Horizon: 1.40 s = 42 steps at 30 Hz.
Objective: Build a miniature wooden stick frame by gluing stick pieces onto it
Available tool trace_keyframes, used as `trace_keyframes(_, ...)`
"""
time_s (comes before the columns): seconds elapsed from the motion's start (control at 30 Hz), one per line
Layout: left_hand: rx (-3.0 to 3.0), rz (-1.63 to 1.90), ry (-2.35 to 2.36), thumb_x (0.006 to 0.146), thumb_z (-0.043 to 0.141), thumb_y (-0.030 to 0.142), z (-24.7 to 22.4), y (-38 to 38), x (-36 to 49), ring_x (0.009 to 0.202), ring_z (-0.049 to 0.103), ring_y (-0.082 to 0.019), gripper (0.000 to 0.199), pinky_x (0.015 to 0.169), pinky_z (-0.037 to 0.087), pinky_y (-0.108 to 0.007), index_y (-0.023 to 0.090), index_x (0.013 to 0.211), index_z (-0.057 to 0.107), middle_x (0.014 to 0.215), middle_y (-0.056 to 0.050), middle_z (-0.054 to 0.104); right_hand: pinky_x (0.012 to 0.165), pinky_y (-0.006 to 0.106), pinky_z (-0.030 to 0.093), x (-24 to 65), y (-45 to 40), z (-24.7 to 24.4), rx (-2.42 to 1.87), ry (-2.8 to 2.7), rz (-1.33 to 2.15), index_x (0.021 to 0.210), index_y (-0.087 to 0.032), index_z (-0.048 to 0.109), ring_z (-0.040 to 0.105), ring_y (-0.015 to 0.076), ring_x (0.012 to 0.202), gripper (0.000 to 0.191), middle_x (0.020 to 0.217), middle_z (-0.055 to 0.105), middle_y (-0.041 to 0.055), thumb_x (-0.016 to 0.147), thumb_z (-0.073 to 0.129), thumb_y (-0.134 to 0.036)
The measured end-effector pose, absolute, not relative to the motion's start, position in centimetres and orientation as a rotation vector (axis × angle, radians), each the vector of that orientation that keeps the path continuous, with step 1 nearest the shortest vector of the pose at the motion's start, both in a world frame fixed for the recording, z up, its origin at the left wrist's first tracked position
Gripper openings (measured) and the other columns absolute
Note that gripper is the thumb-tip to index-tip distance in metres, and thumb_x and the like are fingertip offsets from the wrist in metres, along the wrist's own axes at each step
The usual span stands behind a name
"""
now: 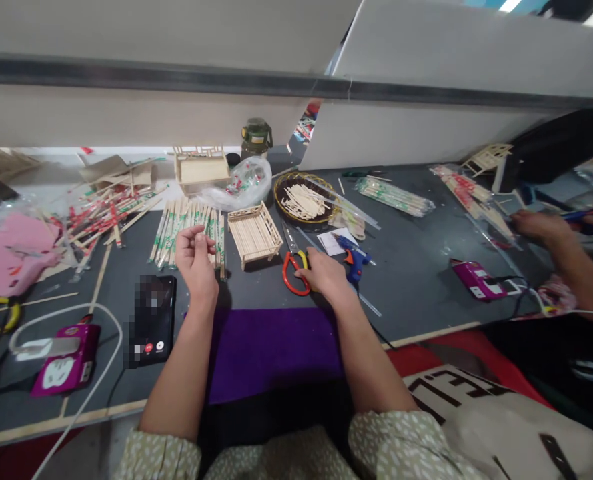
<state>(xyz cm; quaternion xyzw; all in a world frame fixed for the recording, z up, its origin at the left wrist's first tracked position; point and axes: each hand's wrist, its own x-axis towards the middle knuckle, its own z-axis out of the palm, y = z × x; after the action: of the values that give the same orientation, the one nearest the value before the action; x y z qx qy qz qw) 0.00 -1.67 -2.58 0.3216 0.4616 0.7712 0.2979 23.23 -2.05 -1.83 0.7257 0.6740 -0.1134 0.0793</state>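
My right hand (325,272) has its fingers curled around the yellow handle of a pair of scissors (292,275), whose blades point away from me on the table. Over several paper-wrapped chopsticks (169,230) hovers my left hand (195,257), its fingers bent in toward the thumb; anything between them is too small or hidden to tell. Between the hands stands a small bed-like model (254,235) made of wooden sticks. Beyond the scissors, a woven basket (279,195) holds short cut sticks (303,202). A blue glue gun (357,259) lies right of my right hand.
Another stick model (202,172) and a plastic bag (259,179) stand behind. A phone (156,320), a purple power adapter (69,360) and a purple cloth (276,350) lie nearer. At right, another person's hand (539,228) works beside a second purple adapter (476,280). Partition panels close the back.
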Motion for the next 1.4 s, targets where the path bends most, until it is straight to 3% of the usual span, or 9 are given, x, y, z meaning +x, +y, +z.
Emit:
trace_keyframes(0.3, 0.77, 1.96, 1.268, 0.081, 0.074, 0.032, -2.7, -1.9, 0.1, 0.056, 0.054, -0.008, 0.018, 0.057, 0.045, -0.018, 0.019, 0.089, 0.066, 0.068, 0.002, 0.063, 0.08, 0.03, 0.042, 22.7, -3.7, -1.1, 2.025, 2.093, -0.536, 0.132, -0.014, 0.056, 0.068, 0.0271, 0.107, 0.041, 0.118, 0.068, 0.0143, 0.094, 0.061, -0.026)
trace_keyframes(0.43, 0.788, 1.943, 1.276, 0.082, 0.077, 0.033, -2.4, -2.2, 0.2, 0.057, 0.056, -0.007, 0.019, 0.058, 0.047, -0.018, 0.019, 0.091, 0.067, 0.068, 0.002, 0.064, 0.078, 0.028, 0.043, 23.2, -1.9, -0.5, 1.904, 2.156, -0.613, 0.124, -0.019, 0.064, 0.07, 0.0252, 0.105, 0.031, 0.112, 0.074, 0.0109, 0.094, 0.063, -0.026)
trace_keyframes(0.5, 0.797, 1.948, 1.278, 0.082, 0.078, 0.033, -2.4, -2.3, 0.3, 0.058, 0.056, -0.007, 0.02, 0.058, 0.047, -0.017, 0.018, 0.091, 0.068, 0.067, 0.002, 0.065, 0.078, 0.028, 0.044, 23.6, 0.1, -0.8, 1.984, 2.18, -0.518, 0.118, -0.022, 0.069, 0.07, 0.0247, 0.106, 0.025, 0.112, 0.077, 0.0094, 0.098, 0.055, -0.026)
trace_keyframes(0.6, 0.816, 1.966, 1.294, 0.083, 0.078, 0.033, -2.4, -2.3, 0.3, 0.059, 0.057, -0.008, 0.019, 0.058, 0.048, -0.017, 0.018, 0.091, 0.068, 0.068, 0.002, 0.066, 0.081, 0.03, 0.046, 23.4, 3.5, -1.9, 2.238, 2.179, -0.206, 0.117, -0.022, 0.073, 0.07, 0.0257, 0.111, 0.032, 0.121, 0.076, 0.0103, 0.103, 0.045, -0.028)
trace_keyframes(0.77, 0.823, 1.954, 1.337, 0.085, 0.076, 0.031, -2.7, -2.4, 0.2, 0.06, 0.058, -0.008, 0.017, 0.058, 0.048, -0.018, 0.018, 0.092, 0.069, 0.07, 0.002, 0.067, 0.079, 0.033, 0.048, 21.9, 6.7, -3.6, 2.226, 2.126, -0.106, 0.121, -0.026, 0.073, 0.075, 0.028, 0.102, 0.038, 0.111, 0.079, 0.0106, 0.104, 0.04, -0.035)
trace_keyframes(1.07, 0.833, 1.934, 1.317, 0.088, 0.074, 0.032, -2.9, -2.4, 0.2, 0.063, 0.06, -0.008, 0.017, 0.06, 0.049, -0.017, 0.017, 0.093, 0.069, 0.072, 0.001, 0.067, 0.067, 0.031, 0.044, 20.8, 7.2, -5.3, 2.074, 2.097, 0.016, 0.115, -0.013, 0.067, 0.077, 0.0296, 0.089, 0.038, 0.095, 0.078, 0.0201, 0.104, 0.032, -0.022)
trace_keyframes(1.27, 0.817, 1.948, 1.305, 0.09, 0.072, 0.033, -2.7, -2.6, 0.0, 0.064, 0.06, -0.008, 0.017, 0.062, 0.049, -0.018, 0.017, 0.094, 0.067, 0.074, 0.001, 0.066, 0.065, 0.029, 0.039, 21.7, 7.4, 0.0, 2.225, 2.499, 0.094, 0.105, -0.019, 0.068, 0.066, 0.0208, 0.068, 0.03, 0.074, 0.072, 0.0063, 0.102, 0.041, -0.032)
trace_keyframes(1.4, 0.822, 1.929, 1.292, 0.09, 0.07, 0.032, -2.8, -2.7, 0.0, 0.065, 0.061, -0.009, 0.016, 0.063, 0.049, -0.019, 0.017, 0.096, 0.067, 0.074, 0.0, 0.066, 0.077, 0.032, 0.046, 19.8, 12.4, 4.3, 2.214, 2.89, 0.11, 0.102, -0.021, 0.068, 0.065, 0.0205, 0.08, 0.025, 0.086, 0.071, 0.0063, 0.101, 0.045, -0.032)
